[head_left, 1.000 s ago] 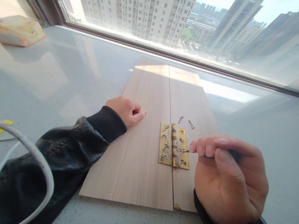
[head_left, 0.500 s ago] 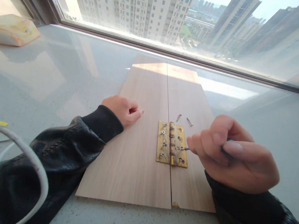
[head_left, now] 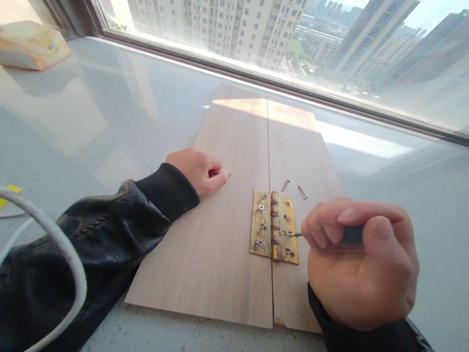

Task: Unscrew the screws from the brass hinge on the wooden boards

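Note:
My right hand (head_left: 359,260) is wrapped around the dark handle of a screwdriver (head_left: 353,235). The screwdriver's metal tip meets a screw in the right leaf of a brass hinge (head_left: 263,226). This hinge lies across the seam between a left wooden board (head_left: 210,251) and a right wooden board (head_left: 299,149). Several screws sit in its left leaf. Two loose screws, one (head_left: 285,185) upright-looking and one slanted (head_left: 302,193), lie beyond the hinge on the right board. My left hand (head_left: 197,172) rests on the left board, loosely curled with nothing visible in it.
A pale countertop (head_left: 118,131) carries the boards in front of a window frame (head_left: 269,78). A white cable (head_left: 77,277) loops over my left sleeve, near a yellow tag (head_left: 0,200). A wrapped package (head_left: 27,45) stands at the far left.
My right hand has rolled around the screwdriver handle, showing more of the palm side and the dark handle. The view has shifted slightly; my left hand stays on the board.

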Action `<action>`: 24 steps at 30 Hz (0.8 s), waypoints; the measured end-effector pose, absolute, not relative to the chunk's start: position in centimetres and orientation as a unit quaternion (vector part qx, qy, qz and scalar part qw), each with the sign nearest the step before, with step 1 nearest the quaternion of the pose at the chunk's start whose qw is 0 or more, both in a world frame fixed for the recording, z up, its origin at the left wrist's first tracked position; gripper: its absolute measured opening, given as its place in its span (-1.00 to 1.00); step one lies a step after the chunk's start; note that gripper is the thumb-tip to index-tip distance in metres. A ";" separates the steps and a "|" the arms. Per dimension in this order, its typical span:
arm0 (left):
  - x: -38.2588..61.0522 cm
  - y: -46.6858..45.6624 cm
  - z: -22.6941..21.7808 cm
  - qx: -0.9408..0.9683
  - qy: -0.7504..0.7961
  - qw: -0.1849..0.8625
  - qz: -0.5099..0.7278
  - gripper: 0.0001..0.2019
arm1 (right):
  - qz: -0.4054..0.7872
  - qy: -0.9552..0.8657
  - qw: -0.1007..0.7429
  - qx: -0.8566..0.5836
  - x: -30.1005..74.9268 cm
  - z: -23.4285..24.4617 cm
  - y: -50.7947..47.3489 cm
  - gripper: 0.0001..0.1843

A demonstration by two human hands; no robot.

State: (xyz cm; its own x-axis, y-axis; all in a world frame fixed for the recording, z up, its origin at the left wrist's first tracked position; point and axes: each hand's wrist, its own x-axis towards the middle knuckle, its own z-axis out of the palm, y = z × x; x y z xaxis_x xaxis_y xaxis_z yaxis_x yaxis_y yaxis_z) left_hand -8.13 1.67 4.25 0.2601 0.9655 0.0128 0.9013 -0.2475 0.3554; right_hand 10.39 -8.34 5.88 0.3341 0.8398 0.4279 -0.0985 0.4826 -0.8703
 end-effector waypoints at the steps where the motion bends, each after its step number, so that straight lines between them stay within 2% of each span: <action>1: -8.1 1.7 4.2 0.781 0.598 0.142 0.115 -0.61 | 0.342 -0.473 0.715 -0.386 10.6 6.1 -8.1 -0.81; 4: -8.2 1.8 4.1 0.782 0.594 0.145 0.122 -0.60 | 0.428 -0.531 0.637 -0.359 12.1 7.0 -7.2 -0.69; 7: -8.3 1.8 3.9 0.784 0.592 0.142 0.126 -0.60 | 0.581 -0.630 0.440 -0.271 14.2 8.0 -6.2 -0.54; 10: -8.3 1.8 3.9 0.784 0.591 0.142 0.126 -0.60 | 0.629 -0.632 0.371 -0.258 15.5 8.6 -5.6 -0.68; 13: -8.3 1.8 3.9 0.783 0.592 0.143 0.125 -0.60 | 0.610 -0.596 0.437 -0.286 15.4 8.0 -6.1 -0.85; 17: -8.2 1.8 3.9 0.782 0.594 0.142 0.125 -0.61 | 0.438 -0.597 0.571 -0.354 14.4 6.5 -7.7 -0.97; 20: -8.2 1.7 4.0 0.780 0.596 0.145 0.124 -0.61 | 0.352 -0.593 0.614 -0.384 14.0 5.7 -8.3 -0.84; 24: -8.2 1.7 4.1 0.778 0.597 0.154 0.118 -0.61 | 0.323 -0.589 0.636 -0.379 13.9 5.3 -8.1 -0.85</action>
